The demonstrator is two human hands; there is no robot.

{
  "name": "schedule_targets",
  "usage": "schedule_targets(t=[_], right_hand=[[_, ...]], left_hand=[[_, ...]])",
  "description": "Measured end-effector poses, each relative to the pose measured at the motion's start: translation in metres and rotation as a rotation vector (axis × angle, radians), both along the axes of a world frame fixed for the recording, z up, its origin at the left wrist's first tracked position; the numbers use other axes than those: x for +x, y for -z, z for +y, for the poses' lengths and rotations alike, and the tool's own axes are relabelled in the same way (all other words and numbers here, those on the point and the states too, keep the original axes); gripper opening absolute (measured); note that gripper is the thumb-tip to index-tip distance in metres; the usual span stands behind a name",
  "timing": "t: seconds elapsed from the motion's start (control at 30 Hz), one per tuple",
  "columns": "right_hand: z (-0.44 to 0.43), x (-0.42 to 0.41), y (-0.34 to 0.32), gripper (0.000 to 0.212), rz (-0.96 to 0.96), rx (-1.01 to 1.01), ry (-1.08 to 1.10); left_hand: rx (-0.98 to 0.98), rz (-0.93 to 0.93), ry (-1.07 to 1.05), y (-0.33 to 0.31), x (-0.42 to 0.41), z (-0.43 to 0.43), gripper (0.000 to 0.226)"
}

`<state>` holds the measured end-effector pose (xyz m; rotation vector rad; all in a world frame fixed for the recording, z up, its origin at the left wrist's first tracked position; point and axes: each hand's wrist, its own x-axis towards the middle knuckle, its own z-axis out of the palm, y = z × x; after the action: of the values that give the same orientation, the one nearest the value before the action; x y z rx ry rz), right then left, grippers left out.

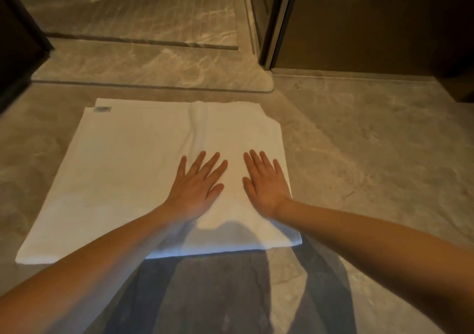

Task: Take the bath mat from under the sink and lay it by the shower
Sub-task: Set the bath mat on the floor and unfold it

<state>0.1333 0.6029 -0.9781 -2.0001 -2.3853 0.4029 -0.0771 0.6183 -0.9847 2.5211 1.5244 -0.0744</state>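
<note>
Mat soft, light, limp; left hand and right hand flat, open, pressing near right edge; grip corners.

Two bare forearms come in from the lower corners, each uncovered along all of its visible length, with no sleeve edge or cuff to be seen. The left hand and the right hand are bare as well: no gloves, no rings on the fingers that show, no watch or band at either wrist. The fingers are slender, with short, unpainted nails as far as the blur allows one to tell. Nothing more of the person, neither clothing nor torso, shows.
</note>
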Motion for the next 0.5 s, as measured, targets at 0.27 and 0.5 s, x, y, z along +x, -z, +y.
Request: schedule_targets(t=[0.27, 0.5], right_hand=[[0.058, 0.031, -0.016, 0.046, 0.169, 0.178, 0.203], [0.136, 0.036, -0.034, 0.058, 0.66, -0.081, 0.507]], left_hand=[[0.012, 0.011, 0.038, 0.012, -0.003, -0.008, 0.066], [0.039, 0.032, 0.017, 0.015, -0.004, -0.01, 0.064]])
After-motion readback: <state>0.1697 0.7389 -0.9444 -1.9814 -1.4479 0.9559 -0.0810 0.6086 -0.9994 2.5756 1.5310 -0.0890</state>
